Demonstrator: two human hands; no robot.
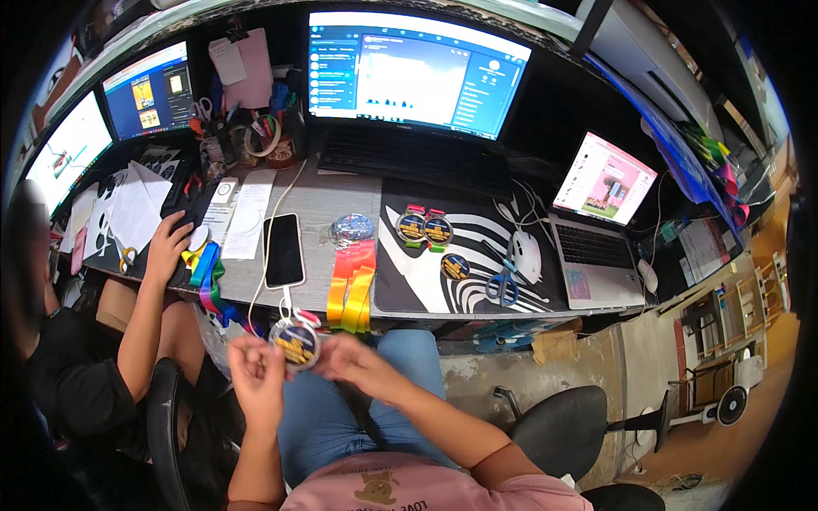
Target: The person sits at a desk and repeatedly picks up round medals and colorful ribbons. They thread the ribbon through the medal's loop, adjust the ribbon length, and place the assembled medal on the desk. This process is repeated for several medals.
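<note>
My left hand [256,368] pinches a medal [296,345] just off the tabletop's [328,189] front edge; whether my right hand [354,361] beside it grips, I can't tell. Bare room separates smartphone [284,249] and ribbon [350,289].

- Round silver-rimmed medal with a dark, gold-marked face [296,343]: its print too small and smeared to read.
- Bare right hand [345,358]: fingertips blurred; whether they touch the medal cannot be told.
- Bare left hand [258,362]: finger outlines soft, any fingertips behind the medal hidden.
- Co-worker in a black short-sleeved top [85,392]: head blurred, body partly lost in the dark rim.
- Pink printed T-shirt [409,487]: cut off by the lower edge.
</note>
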